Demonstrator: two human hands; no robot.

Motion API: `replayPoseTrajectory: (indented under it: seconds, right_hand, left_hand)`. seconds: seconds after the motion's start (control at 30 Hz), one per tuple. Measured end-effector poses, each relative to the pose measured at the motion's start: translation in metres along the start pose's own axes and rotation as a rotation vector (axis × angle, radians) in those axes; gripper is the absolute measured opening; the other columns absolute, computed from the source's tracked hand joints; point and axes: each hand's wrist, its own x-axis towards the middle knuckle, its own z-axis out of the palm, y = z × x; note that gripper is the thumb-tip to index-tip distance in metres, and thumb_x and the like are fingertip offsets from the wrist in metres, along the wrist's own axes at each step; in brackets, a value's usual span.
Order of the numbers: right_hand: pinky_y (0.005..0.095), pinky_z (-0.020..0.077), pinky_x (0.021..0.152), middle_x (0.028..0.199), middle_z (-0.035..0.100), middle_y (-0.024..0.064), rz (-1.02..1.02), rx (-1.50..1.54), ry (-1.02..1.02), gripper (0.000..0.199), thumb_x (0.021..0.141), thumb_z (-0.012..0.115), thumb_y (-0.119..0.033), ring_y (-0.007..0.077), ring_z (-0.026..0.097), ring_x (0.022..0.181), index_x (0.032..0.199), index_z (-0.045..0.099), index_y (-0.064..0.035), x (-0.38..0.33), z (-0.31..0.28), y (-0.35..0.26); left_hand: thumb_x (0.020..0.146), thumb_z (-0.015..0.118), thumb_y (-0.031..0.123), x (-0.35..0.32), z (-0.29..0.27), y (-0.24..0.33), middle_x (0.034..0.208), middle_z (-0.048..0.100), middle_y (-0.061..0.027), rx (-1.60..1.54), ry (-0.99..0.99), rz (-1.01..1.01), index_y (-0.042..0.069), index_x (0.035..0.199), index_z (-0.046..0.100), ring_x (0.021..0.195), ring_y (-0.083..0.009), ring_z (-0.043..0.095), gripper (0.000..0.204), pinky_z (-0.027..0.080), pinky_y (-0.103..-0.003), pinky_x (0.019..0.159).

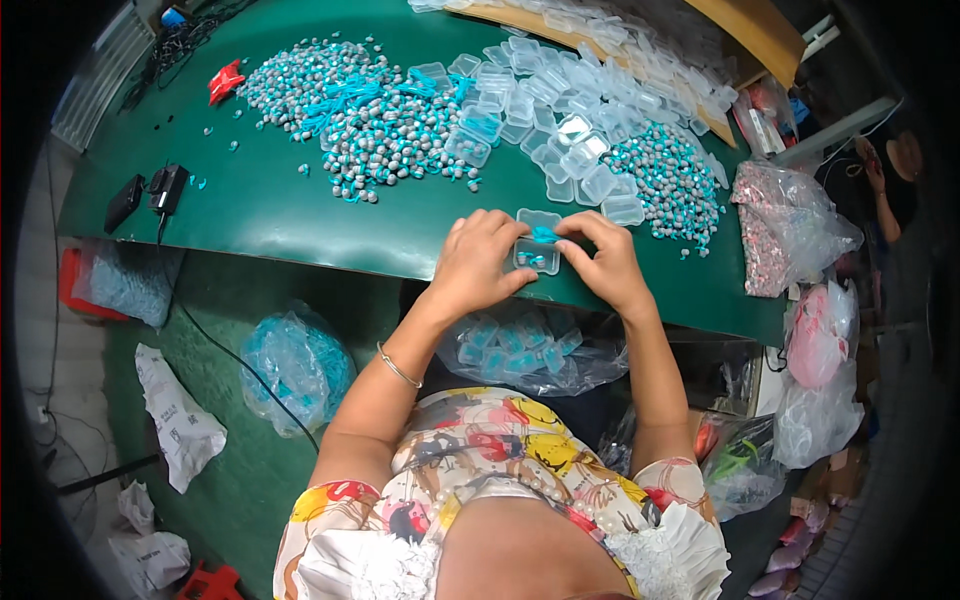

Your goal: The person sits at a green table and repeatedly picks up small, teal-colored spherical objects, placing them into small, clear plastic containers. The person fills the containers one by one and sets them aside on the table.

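A small clear plastic box stands with its lid raised near the front edge of the green table. Small grey and teal pieces lie inside it, and a bundle of teal cord sits at the hinge side. My left hand grips the box from the left, index finger near the lid and thumb low by the front corner. On the right side, my right hand has its index finger and thumb closed on the teal cord. Its other fingers are curled, and their undersides are hidden.
Behind are heaps of grey-and-teal pieces, a second heap and many clear boxes. A bag of filled boxes hangs below the table edge. Black adapters lie left; a bag of pinkish pieces stands right.
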Motion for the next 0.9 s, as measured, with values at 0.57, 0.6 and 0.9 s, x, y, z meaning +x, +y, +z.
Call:
replayPoseTrajectory:
  seconds: [0.57,0.6,0.9]
  right_hand:
    - [0.0408,0.0432,0.085,0.098,0.065,0.0077,-0.2,-0.29,0.082,0.017,0.084,0.069,-0.008,0.0275,0.061,0.097,0.101,0.07,-0.0077,-0.002,0.015,0.011]
    - [0.0408,0.0434,0.085,0.098,0.065,0.0079,-0.18,-0.292,0.082,0.017,0.085,0.067,-0.008,0.0279,0.061,0.097,0.102,0.069,-0.0075,0.0,0.015,0.014]
    - [0.0445,0.0487,0.082,0.099,0.063,0.014,-0.194,-0.331,0.18,0.024,0.082,0.069,-0.01,0.0362,0.061,0.096,0.105,0.065,-0.005,0.007,0.018,0.029]
  left_hand:
    - [0.068,0.085,0.03,0.001,-0.003,0.003,0.103,0.063,-0.0076,0.005,-0.01,-0.022,0.009,0.111,0.067,0.102,-0.0292,0.058,0.051,0.044,-0.042,0.085]
    - [0.069,0.085,0.031,0.0,-0.002,0.003,0.103,0.063,-0.008,0.003,-0.008,-0.015,0.009,0.111,0.067,0.1,-0.0299,0.058,0.051,0.044,-0.042,0.085]
    - [0.071,0.083,0.036,0.001,0.002,-0.002,0.104,0.062,-0.0103,0.036,-0.001,0.029,0.008,0.111,0.066,0.1,-0.0331,0.057,0.052,0.044,-0.044,0.082]
